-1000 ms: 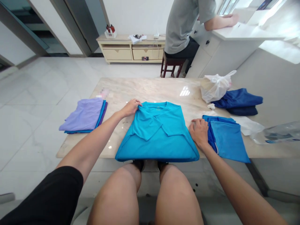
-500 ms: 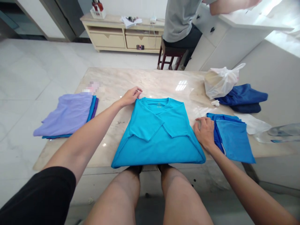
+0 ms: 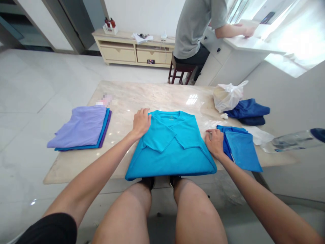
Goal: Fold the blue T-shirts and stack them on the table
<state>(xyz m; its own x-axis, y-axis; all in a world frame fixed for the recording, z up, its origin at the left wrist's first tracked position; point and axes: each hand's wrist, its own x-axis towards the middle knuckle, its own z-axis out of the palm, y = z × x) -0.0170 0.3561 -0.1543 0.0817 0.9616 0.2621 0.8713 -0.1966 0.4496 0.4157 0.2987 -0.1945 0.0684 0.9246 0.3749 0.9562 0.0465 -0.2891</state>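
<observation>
Turquoise shirt (image 3: 171,154) lies folded on the pale table (image 3: 154,96) in front of the seated person, its collar pointing away, its sleeves crossed over the front and its lower fold at the near edge. Beyond the table stand a low cabinet (image 3: 118,54) and, to its right, another person (image 3: 190,32) in a grey top on a dark stool (image 3: 183,67).

A pile of folded clothes (image 3: 80,125), lavender uppermost, sits at the table's left end. At the right are folded blue clothes (image 3: 241,147), with darker blue clothing (image 3: 250,110) behind them, next to a knotted plastic bag (image 3: 228,96). A clear bottle (image 3: 291,140) lies on its side farther right.

The left hand (image 3: 141,123) is at the shirt's upper left edge, fingers bent over it; whether they pinch cloth cannot be told. The right hand (image 3: 214,143) rests between the shirt and the blue clothes, fingers loosely curled; whether they grasp anything is hidden. Smallest is a white scrap (image 3: 224,116) near the bag.
</observation>
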